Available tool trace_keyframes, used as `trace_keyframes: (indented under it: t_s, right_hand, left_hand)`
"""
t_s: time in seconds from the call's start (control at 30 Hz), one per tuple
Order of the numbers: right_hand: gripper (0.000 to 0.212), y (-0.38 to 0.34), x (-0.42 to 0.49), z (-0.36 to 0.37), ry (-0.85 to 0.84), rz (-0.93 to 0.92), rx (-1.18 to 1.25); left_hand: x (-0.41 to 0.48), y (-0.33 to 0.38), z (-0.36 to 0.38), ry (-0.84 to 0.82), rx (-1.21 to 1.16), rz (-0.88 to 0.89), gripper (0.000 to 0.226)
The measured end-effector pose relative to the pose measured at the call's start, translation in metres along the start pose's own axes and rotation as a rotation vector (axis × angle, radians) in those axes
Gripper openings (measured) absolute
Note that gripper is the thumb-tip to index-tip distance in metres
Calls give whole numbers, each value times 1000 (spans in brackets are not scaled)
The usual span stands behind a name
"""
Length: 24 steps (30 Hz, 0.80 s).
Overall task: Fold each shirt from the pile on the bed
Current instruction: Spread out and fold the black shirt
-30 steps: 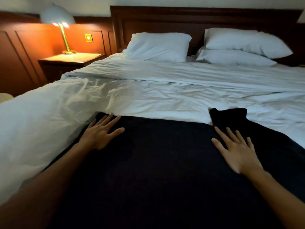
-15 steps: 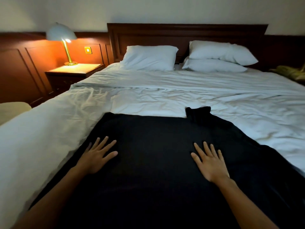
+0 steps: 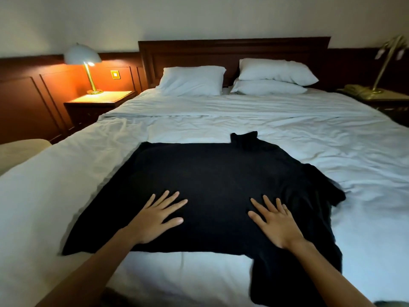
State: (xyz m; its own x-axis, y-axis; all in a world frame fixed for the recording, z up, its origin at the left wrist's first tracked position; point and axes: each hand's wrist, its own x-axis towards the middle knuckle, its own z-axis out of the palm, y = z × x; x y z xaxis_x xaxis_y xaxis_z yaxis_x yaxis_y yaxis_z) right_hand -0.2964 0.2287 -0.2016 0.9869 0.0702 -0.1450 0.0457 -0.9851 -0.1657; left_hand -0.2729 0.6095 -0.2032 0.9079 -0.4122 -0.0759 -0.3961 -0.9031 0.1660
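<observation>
While both hands lie flat on the black shirt [image 3: 217,173], they are now much closer to the person than they were a second ago. Back then they were up by the far edge of the shirt. Half a second ago they were in the middle. Now they are down by the near edge.

The left hand [image 3: 155,220] is wide open, palm down, with straight, spread fingers. It presses the cloth and holds nothing. The right hand [image 3: 276,222] is just the same.

The shirt is spread out on the white bed [image 3: 332,134], at the foot end. More of it shows now. Its near edge has come into view, just behind the left wrist, with a strip of white sheet below it. Its far edge is straight, and the collar [image 3: 244,139] pokes up at the far right corner. On the right side a sleeve [image 3: 321,187] lies a bit bunched. Another part of the shirt runs down under the right arm toward the foot of the bed.

White sheet lies open all around. It is wide on the left and wide on the right, and there is a long stretch up to the pillows [image 3: 192,80]. A lit lamp [image 3: 83,57] stands on the nightstand [image 3: 99,100] at the left, well away from the shirt. A second lamp [image 3: 385,60] now shows at the far right.
</observation>
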Motion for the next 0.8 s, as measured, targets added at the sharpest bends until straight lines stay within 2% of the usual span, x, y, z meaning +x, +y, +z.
trace_keyframes:
  t_s: [0.1,0.13,0.27,0.33,0.43,0.57,0.63,0.73,0.8]
  right_hand:
    - [90,-3,-34,-5,-19,-28,93]
    - [87,-5,-40,-7,-41,-50,98]
    - [92,-16,-72,-12,-103,-134,73]
    - [94,-25,-84,-8,-77,-150,19]
    - [84,-38,-91,-2,32,-121,-103]
    - [40,-39,-90,-31,184,-147,-136]
    - [34,-26,-88,-59,116,-111,-126]
    - [41,1,-74,-107,-84,-41,-179]
    - [44,21,-52,-136,-234,-34,-263]
  left_hand:
    - [-13,-3,-8,-66,26,-108,77]
    - [-14,0,-15,-89,27,-104,82]
    - [-18,42,-29,-203,-14,117,89]
    - [-20,61,-30,-243,58,202,92]
    - [-21,71,-31,-119,200,243,76]
    - [-26,54,-43,63,242,302,51]
    - [-32,34,-54,138,129,244,41]
    - [-37,-7,-80,111,23,92,19]
    - [-33,-36,-97,112,78,-13,29]
